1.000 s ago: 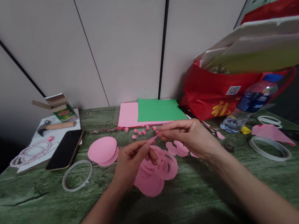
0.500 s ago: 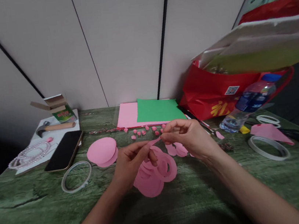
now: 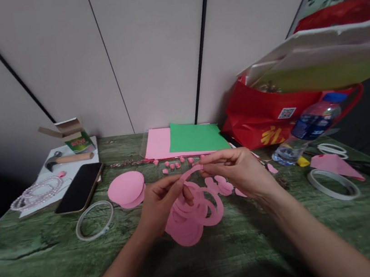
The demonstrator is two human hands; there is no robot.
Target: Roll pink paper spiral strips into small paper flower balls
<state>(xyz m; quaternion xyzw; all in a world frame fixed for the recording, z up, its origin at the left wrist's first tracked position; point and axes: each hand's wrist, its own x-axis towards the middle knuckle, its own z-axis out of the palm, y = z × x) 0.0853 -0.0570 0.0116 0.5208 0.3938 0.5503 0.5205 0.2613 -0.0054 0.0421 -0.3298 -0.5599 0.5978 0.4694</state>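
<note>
Between my two hands a curved pink paper strip [image 3: 191, 171] is held above the table. My left hand [image 3: 162, 201] pinches its left end between thumb and fingers. At the strip's right end, my right hand [image 3: 235, 169] is closed with thumb and forefinger together. Below the hands lies a heap of pink paper discs and rings [image 3: 187, 232], partly hidden by my left hand. A stack of pink paper circles [image 3: 126, 189] rests left of my left hand. Several small rolled pink paper buds [image 3: 172, 166] sit behind the hands, and loose pink petals [image 3: 224, 185] lie beneath my right hand.
Pink and green paper sheets [image 3: 198, 136] lie by the wall. On the left are a phone [image 3: 80, 187], a hammer [image 3: 71, 158], bead strings [image 3: 37, 192] and a tape roll [image 3: 97, 233]. A red bag [image 3: 250, 115], water bottle [image 3: 308, 130] and another tape roll [image 3: 335, 195] stand right.
The strip between my hands has turned to show more of its width and arches upward. My right hand has shifted slightly right, and a ring in the heap beneath appears moved slightly right.
</note>
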